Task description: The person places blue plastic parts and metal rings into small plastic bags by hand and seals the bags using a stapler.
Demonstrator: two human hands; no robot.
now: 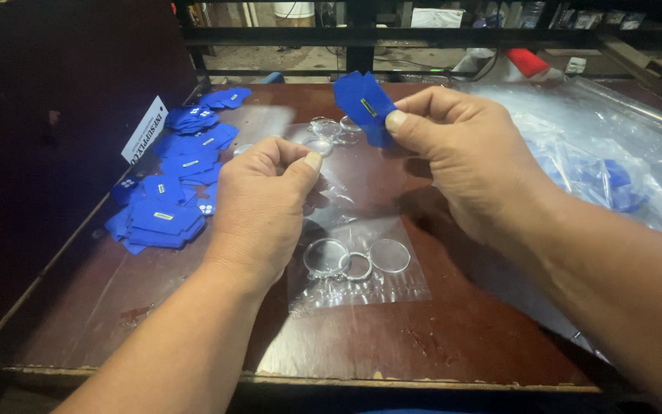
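Nearest the camera, a small clear plastic bag is lying flat on the worn dark wooden table, with a metal ring and two clear round discs sitting inside it side by side. Just above it, the left hand is hovering with its fingers curled in and the thumb pressing against the forefinger, pinching the edge of a thin clear film that is hard to make out against the tabletop. The right hand is reaching in from the right side, thumb and forefinger clamping a folded blue paper tag and holding it raised above the table's middle. Under that tag, a few more clear discs and rings are resting on the table. To the left, a loose heap of blue tags is spreading along the table's edge, with a white printed card standing beside it. To the right, a large clear plastic bag holding more blue pieces is lying crumpled. Beyond the table's far edge, a dark metal frame is crossing the view.
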